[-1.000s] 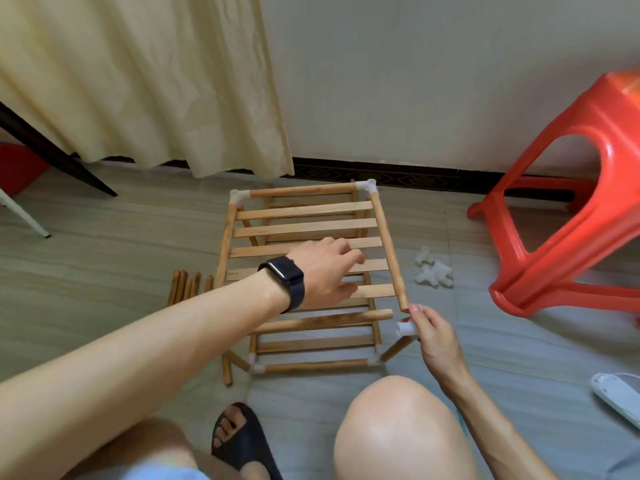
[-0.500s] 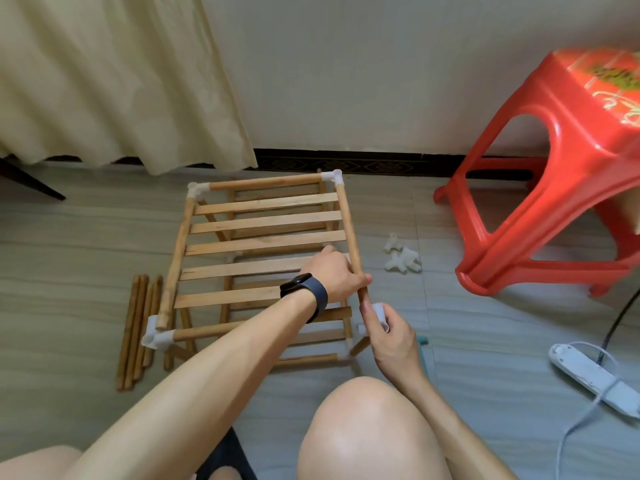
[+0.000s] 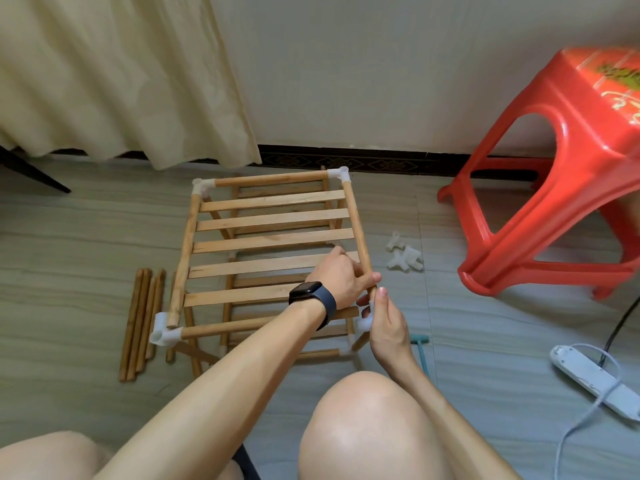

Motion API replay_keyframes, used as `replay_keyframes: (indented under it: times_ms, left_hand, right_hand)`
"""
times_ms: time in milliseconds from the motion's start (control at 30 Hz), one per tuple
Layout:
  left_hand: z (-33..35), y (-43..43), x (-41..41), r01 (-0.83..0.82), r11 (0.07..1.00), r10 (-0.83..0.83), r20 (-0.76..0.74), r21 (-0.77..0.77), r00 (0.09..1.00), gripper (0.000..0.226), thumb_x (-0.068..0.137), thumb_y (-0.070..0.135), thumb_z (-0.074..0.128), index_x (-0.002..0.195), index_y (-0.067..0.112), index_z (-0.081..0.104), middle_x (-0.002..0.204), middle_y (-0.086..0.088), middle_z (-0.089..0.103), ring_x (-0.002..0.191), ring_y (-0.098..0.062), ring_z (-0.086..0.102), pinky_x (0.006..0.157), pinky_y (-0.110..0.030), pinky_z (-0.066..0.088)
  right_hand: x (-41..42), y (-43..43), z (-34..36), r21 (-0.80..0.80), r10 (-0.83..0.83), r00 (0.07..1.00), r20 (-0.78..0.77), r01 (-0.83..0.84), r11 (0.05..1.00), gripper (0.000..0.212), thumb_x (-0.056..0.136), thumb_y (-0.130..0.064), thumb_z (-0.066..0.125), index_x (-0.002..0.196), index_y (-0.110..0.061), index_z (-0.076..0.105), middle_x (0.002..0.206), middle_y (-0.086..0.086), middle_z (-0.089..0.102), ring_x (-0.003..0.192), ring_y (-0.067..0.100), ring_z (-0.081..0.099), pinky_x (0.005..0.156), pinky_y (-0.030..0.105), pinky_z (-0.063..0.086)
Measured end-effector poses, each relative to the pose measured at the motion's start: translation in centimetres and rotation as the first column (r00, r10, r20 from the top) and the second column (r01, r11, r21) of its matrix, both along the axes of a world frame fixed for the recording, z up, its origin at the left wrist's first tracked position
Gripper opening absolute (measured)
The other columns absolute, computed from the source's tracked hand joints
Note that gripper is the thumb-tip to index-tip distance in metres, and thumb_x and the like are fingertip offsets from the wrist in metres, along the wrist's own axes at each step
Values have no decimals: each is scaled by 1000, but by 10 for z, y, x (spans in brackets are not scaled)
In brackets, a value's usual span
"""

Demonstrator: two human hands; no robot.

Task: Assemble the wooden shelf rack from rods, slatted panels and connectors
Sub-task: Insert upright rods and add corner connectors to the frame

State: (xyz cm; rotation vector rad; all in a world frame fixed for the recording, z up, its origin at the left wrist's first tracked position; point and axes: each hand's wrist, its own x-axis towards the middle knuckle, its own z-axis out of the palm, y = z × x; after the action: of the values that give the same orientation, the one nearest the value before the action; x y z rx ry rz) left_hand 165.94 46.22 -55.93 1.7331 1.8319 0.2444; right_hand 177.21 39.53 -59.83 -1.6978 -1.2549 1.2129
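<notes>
Left hand (image 3: 341,275) grips side rod (image 3: 358,230); right hand (image 3: 382,318) pinches corner connector (image 3: 365,322)

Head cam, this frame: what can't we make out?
- Head view: whether the side rod is seated in the corner connector; the left hand and right hand cover the joint.
- Head view: loose connectors on the floor, too small to count.
- Head view: red stool, cut off by the right edge.
</notes>
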Motion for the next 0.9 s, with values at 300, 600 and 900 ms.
replay_keyframes:
  times_ms: [300, 600, 900]
  left_hand:
    - [-7, -50, -14, 180, 868, -93, -205, 462, 974, 39, 95, 48, 52, 118, 19, 62, 122, -3, 54, 103, -19, 53, 79, -37, 50]
    - [-34, -80, -29, 284, 887, -182, -289, 364, 940, 46, 93, 65, 42, 119, 29, 57, 107, 6, 63, 92, -15, 60, 76, -36, 52]
    - [-51, -86, -26, 387, 836, -211, -422, 390, 882, 45, 101, 55, 25, 104, 27, 59, 85, 4, 58, 63, -15, 50, 52, -32, 47]
  right_hand:
    - [2, 17, 8, -60, -14, 999, -48, 12, 998, 48, 108, -45, 26, 86, -28, 64, 85, -6, 63, 83, 6, 57, 76, 33, 42]
    - [9, 19, 8, -80, 73, 997, -38, -76, 994, 52, 107, -50, 25, 82, -15, 55, 79, 3, 53, 72, 15, 46, 64, 29, 38]
    - [13, 21, 0, -78, 70, 996, -53, -74, 994, 54, 107, -50, 24, 81, -14, 54, 73, 2, 52, 69, 16, 48, 56, 16, 40]
